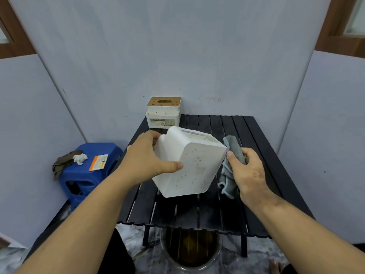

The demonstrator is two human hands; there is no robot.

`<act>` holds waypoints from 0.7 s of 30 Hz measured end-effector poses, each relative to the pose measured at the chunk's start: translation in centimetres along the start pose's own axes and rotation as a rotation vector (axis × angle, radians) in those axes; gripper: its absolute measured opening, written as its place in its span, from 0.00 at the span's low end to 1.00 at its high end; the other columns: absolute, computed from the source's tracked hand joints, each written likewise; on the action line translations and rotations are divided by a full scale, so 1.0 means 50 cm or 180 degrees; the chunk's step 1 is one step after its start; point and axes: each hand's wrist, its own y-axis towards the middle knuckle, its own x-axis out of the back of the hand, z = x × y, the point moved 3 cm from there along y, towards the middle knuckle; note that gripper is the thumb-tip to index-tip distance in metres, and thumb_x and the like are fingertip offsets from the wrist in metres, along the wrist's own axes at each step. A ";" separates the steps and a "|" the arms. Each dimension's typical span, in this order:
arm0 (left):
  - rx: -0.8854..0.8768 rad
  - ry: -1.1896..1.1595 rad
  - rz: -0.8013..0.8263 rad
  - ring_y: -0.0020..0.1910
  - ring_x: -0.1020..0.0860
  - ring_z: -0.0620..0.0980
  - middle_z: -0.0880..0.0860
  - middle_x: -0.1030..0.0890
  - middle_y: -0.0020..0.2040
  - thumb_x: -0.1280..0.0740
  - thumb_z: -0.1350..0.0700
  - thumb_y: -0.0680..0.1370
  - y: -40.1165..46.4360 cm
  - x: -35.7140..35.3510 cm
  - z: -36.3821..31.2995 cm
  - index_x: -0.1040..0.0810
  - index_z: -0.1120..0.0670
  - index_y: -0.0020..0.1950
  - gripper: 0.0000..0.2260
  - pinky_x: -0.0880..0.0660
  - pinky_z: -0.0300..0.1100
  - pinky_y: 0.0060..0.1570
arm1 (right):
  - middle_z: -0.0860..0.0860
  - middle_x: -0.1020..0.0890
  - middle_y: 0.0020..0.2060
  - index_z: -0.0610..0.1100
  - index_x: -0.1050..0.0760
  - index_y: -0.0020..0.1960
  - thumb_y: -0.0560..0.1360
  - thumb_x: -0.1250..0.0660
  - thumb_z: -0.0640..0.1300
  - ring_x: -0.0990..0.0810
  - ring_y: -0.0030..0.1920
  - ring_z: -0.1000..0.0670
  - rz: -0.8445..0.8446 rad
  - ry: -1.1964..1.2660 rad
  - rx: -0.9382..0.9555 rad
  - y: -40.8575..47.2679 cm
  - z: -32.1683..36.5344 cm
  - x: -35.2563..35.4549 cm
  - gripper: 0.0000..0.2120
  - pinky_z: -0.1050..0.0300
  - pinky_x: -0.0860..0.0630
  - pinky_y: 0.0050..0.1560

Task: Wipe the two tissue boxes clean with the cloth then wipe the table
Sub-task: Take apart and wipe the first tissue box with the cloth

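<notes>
A white tissue box (pixel 194 167), tipped over with its speckled underside facing me, is held above the black slatted table (pixel 254 135) by my left hand (pixel 147 159), thumb on the underside. My right hand (pixel 246 171) grips a grey cloth (pixel 233 151) pressed against the box's right edge. A second tissue box (pixel 163 112) with a spotted wooden lid stands upright at the table's far left corner, against the wall.
A blue plastic stool (pixel 87 175) left of the table carries a dark rag, a crumpled tissue and an orange-white packet. A bucket of dark liquid (pixel 190 248) sits on the floor under the table's near edge. Grey walls close in behind and at both sides.
</notes>
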 end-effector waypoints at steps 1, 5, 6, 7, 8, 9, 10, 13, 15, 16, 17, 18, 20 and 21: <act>0.0063 -0.0129 -0.0019 0.57 0.23 0.47 0.44 0.24 0.58 0.17 0.38 0.58 0.003 0.001 0.002 0.31 0.44 0.61 0.38 0.24 0.46 0.54 | 0.46 0.20 0.37 0.41 0.25 0.50 0.79 0.31 0.42 0.19 0.33 0.50 -0.0020 0.0159 -0.0002 0.000 0.011 -0.003 0.04 0.55 0.20 0.28; 0.0450 -0.0840 -0.0046 0.53 0.20 0.46 0.47 0.19 0.55 0.22 0.35 0.53 0.004 -0.002 0.015 0.25 0.49 0.59 0.39 0.22 0.43 0.50 | 0.44 0.20 0.39 0.44 0.23 0.49 0.78 0.29 0.43 0.19 0.34 0.48 -0.0059 0.0329 0.0176 0.017 0.045 0.001 0.04 0.49 0.19 0.27; 0.0538 -0.0962 -0.0001 0.52 0.20 0.46 0.48 0.19 0.54 0.20 0.37 0.57 0.002 -0.008 0.015 0.24 0.50 0.59 0.35 0.24 0.41 0.47 | 0.44 0.19 0.39 0.47 0.23 0.48 0.77 0.28 0.44 0.19 0.36 0.46 -0.0063 0.0224 0.0231 0.020 0.047 0.003 0.04 0.43 0.18 0.30; 0.0619 -0.1061 0.0027 0.52 0.19 0.46 0.49 0.18 0.53 0.19 0.41 0.62 0.003 -0.016 0.017 0.23 0.52 0.57 0.30 0.25 0.40 0.45 | 0.45 0.19 0.39 0.49 0.22 0.47 0.76 0.28 0.46 0.19 0.37 0.44 -0.0070 0.0123 0.0264 0.021 0.047 0.004 0.04 0.37 0.18 0.34; 0.0686 -0.1166 0.0047 0.51 0.19 0.47 0.49 0.17 0.52 0.19 0.45 0.66 0.003 -0.022 0.019 0.22 0.53 0.56 0.24 0.26 0.40 0.44 | 0.45 0.18 0.39 0.50 0.22 0.47 0.76 0.27 0.48 0.18 0.38 0.42 -0.0073 0.0062 0.0263 0.021 0.045 0.006 0.04 0.34 0.18 0.36; 0.0743 -0.1255 0.0075 0.51 0.18 0.47 0.49 0.16 0.51 0.20 0.45 0.67 0.004 -0.027 0.021 0.21 0.54 0.54 0.22 0.26 0.40 0.45 | 0.44 0.18 0.40 0.51 0.22 0.46 0.75 0.27 0.49 0.18 0.38 0.39 -0.0078 0.0021 0.0269 0.020 0.045 0.006 0.05 0.33 0.18 0.37; 0.0764 -0.1312 0.0109 0.51 0.17 0.48 0.49 0.15 0.50 0.20 0.42 0.65 0.006 -0.032 0.024 0.19 0.55 0.53 0.24 0.25 0.41 0.47 | 0.44 0.18 0.40 0.51 0.22 0.47 0.75 0.27 0.50 0.17 0.40 0.38 -0.0104 -0.0044 0.0328 0.019 0.045 0.007 0.05 0.34 0.18 0.38; 0.0831 -0.1461 0.0175 0.53 0.15 0.50 0.50 0.13 0.51 0.23 0.33 0.58 0.006 -0.043 0.028 0.17 0.58 0.54 0.35 0.24 0.46 0.56 | 0.48 0.21 0.44 0.48 0.23 0.51 0.76 0.28 0.45 0.18 0.37 0.51 -0.0145 -0.0472 0.0939 -0.001 0.064 -0.001 0.06 0.51 0.16 0.37; 0.0822 -0.1545 0.0295 0.50 0.14 0.49 0.51 0.12 0.48 0.23 0.38 0.66 0.003 -0.057 0.023 0.15 0.60 0.51 0.27 0.25 0.43 0.55 | 0.50 0.25 0.51 0.46 0.22 0.55 0.76 0.27 0.41 0.19 0.40 0.60 0.0019 -0.0895 0.1406 -0.032 0.084 -0.028 0.09 0.67 0.21 0.35; 0.0819 -0.1590 0.0344 0.48 0.14 0.48 0.51 0.12 0.46 0.23 0.42 0.70 -0.001 -0.064 0.017 0.14 0.60 0.49 0.22 0.26 0.41 0.52 | 0.50 0.26 0.53 0.45 0.21 0.56 0.75 0.27 0.40 0.20 0.42 0.62 0.0281 -0.0994 0.1611 -0.050 0.094 -0.048 0.11 0.71 0.23 0.36; 0.0812 -0.1611 0.0356 0.45 0.14 0.47 0.52 0.12 0.44 0.25 0.44 0.73 -0.005 -0.071 0.010 0.13 0.60 0.46 0.18 0.27 0.40 0.50 | 0.50 0.26 0.53 0.44 0.19 0.57 0.74 0.26 0.38 0.21 0.45 0.62 0.0589 -0.1084 0.1899 -0.067 0.103 -0.069 0.12 0.74 0.24 0.38; 0.0787 -0.1627 0.0363 0.42 0.15 0.46 0.52 0.12 0.43 0.26 0.45 0.74 -0.008 -0.077 0.006 0.13 0.59 0.44 0.16 0.27 0.39 0.48 | 0.48 0.25 0.53 0.42 0.19 0.57 0.73 0.25 0.37 0.22 0.47 0.61 0.0857 -0.1208 0.2197 -0.077 0.103 -0.083 0.13 0.77 0.26 0.40; 0.0811 -0.1722 0.0296 0.38 0.16 0.44 0.53 0.12 0.42 0.27 0.46 0.75 -0.010 -0.082 0.005 0.14 0.59 0.43 0.15 0.28 0.38 0.45 | 0.47 0.24 0.52 0.41 0.18 0.58 0.73 0.25 0.36 0.20 0.45 0.58 0.1049 -0.1107 0.2342 -0.058 0.100 -0.079 0.13 0.75 0.25 0.40; 0.0865 -0.1790 0.0247 0.38 0.16 0.44 0.52 0.12 0.42 0.27 0.47 0.75 -0.011 -0.082 0.004 0.14 0.59 0.43 0.15 0.28 0.38 0.44 | 0.47 0.24 0.53 0.42 0.18 0.58 0.74 0.25 0.38 0.18 0.41 0.55 0.0857 -0.0922 0.2030 -0.037 0.100 -0.064 0.13 0.70 0.22 0.37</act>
